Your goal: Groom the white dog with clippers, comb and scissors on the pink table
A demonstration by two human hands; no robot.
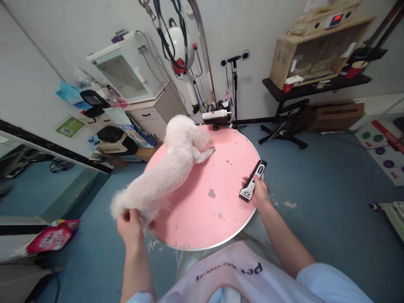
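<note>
- Our left hand (130,227) pinched fur at the hindquarters of the white dog (164,176), which stretched forward from it across the near-left side of the pink desk (195,219).
- Our right hand (261,193) was closed around the clippers (253,181), above the desk's right edge.
- We judged the dog soft, warm and apt to shift; its trunk, ahead of our left hand, looked the steadiest hold, the fur and thin legs needing a light grip.
- We took the clippers for stiff, fairly light and smooth, best gripped round the middle of the casing.
- Beyond both hands lay a white bottle (215,115).
</note>
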